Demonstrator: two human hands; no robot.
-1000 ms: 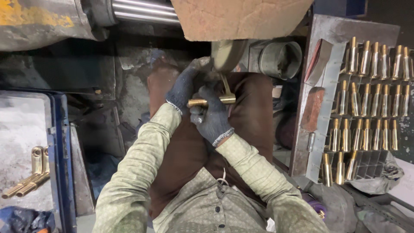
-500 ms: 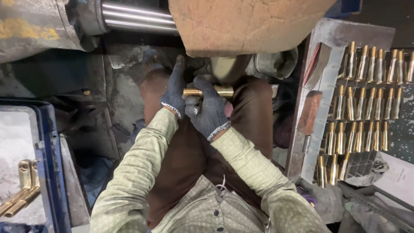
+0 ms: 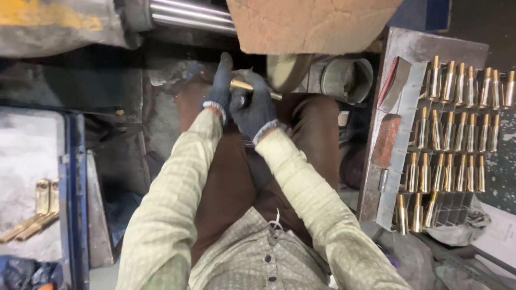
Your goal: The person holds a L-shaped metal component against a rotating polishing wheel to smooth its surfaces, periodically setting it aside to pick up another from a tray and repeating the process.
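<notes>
**Both gloved hands hold a brass rod at the buffing wheel**

While the head camera looks straight down over the person's lap, both hands meet just above the knees, each in a dark knitted glove. The left hand is closed round the left end of a brass rod, its fingers reaching up past the metal. The right hand is wrapped tight over the rod's middle, so only short bright stretches show either side of the glove. The rod lies almost level, tilted a little down to the right, and its right end touches or sits just beside the edge of the round buffing wheel; which of the two cannot be told. A sheet of brown cardboard covers the top of the wheel.

To the right stands a metal rack with rows of upright brass pieces on its pins. At the far left, well apart from the hands, a few more brass parts lie in a blue-edged tray.
</notes>
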